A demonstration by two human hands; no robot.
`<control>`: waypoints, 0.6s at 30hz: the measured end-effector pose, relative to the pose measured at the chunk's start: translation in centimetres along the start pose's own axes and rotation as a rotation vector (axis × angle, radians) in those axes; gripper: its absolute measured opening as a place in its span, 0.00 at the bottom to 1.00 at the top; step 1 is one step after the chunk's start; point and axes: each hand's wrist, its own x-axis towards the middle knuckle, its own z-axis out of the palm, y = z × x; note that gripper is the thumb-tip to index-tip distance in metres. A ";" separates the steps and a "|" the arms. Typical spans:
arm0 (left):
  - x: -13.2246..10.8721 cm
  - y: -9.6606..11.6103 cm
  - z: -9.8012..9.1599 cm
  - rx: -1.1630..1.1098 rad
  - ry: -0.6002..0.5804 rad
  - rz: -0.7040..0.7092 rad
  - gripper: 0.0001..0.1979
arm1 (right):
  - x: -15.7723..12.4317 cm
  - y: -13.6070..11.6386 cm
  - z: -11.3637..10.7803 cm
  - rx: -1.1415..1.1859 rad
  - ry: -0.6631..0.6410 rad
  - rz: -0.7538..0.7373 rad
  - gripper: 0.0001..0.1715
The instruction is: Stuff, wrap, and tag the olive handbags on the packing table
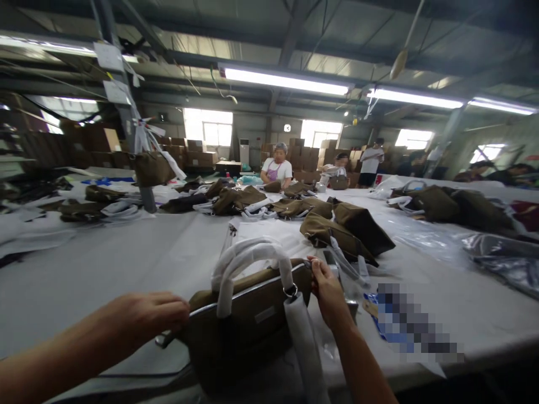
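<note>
**Olive-brown handbag (248, 336) held end to end between the left hand (162, 311) and the right hand (328, 286)**

The handbag is at the near edge of a white surface (126, 252), directly in front of the wearer. Its long axis follows the silver zip (252, 290) along its top, running from the left hand to the right hand; the right end angles toward the surface's far edge. Neither hand is clearly nearer: each is at one end, the bag between them.

The right hand's grip is closed, thumb and fingers pinching the zip's right end. The left hand's grip has bent fingers against the left end; its thumb is hidden, so how tightly it closes cannot be told. Below it, a metal-tipped tab (162, 340) juts out.

Between the hands, two white-wrapped handles (225, 292) arch above the zip. A wrapped strap (304, 336) hangs down the front, closer to the right hand. More olive-brown bags (362, 227) lie beyond, toward the surface's far edge.
</note>
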 end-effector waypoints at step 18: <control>6.8 5.4 4.1 -0.275 0.261 -0.071 0.18 | -6.2 -5.6 3.7 -0.403 -0.353 -0.778 0.09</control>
